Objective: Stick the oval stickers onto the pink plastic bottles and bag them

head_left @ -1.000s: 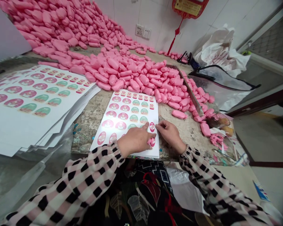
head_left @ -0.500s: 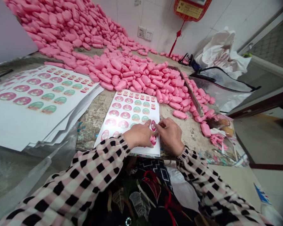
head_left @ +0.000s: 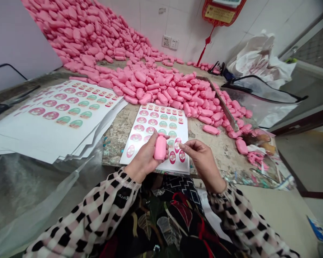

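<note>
The left hand's point(head_left: 142, 159) fingers cradle the pink bottle point(head_left: 160, 148) above the sticker sheet point(head_left: 181, 167); it looks light, smooth and perhaps slippery, best gripped around its sides. The right hand's point(head_left: 206, 163) fingers pinch the oval sticker point(head_left: 177, 144), likely thin, floppy and tacky, by its edge.

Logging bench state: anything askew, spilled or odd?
Mildly: the sheet stack at picture left is fanned, its edges uneven. Pink pieces lie on both sides of the wooden strip, as if spilled past it. The tabletop looks stained and worn.
</note>
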Demonstrator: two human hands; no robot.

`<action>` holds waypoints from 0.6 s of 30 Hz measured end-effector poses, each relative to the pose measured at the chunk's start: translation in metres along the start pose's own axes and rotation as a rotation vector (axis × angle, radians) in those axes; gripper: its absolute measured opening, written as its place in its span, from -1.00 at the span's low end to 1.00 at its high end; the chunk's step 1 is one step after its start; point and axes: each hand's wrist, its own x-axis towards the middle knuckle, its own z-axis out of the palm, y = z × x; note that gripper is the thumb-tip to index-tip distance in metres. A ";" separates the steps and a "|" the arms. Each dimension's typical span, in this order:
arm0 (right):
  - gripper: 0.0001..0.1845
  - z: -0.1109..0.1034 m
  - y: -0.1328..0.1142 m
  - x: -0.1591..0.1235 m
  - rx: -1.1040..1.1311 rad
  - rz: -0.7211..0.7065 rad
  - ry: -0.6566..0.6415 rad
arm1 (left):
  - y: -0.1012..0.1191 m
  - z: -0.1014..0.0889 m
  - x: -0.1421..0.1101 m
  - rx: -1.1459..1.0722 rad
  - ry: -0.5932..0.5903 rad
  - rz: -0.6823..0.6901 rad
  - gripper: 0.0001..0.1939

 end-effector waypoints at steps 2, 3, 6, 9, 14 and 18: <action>-0.76 0.015 -0.004 -0.008 -0.025 -0.018 -0.030 | -0.001 0.002 -0.004 -0.153 0.041 -0.037 -0.58; -0.76 0.020 -0.005 -0.011 -0.048 -0.031 -0.034 | -0.002 0.004 -0.005 -0.192 0.067 -0.036 -0.59; -0.74 0.030 -0.006 -0.013 -0.132 -0.058 -0.046 | -0.004 0.007 -0.009 -0.217 0.104 -0.038 -0.58; -0.73 0.032 -0.003 -0.013 -0.202 -0.077 -0.056 | -0.004 0.007 -0.010 -0.183 0.089 -0.037 -0.54; -0.72 0.034 0.000 -0.014 -0.242 -0.085 -0.065 | -0.006 0.002 -0.009 -0.148 0.065 0.003 -0.51; -0.73 0.036 0.002 -0.014 -0.265 -0.085 -0.069 | -0.007 0.001 -0.008 -0.116 0.062 0.034 -0.50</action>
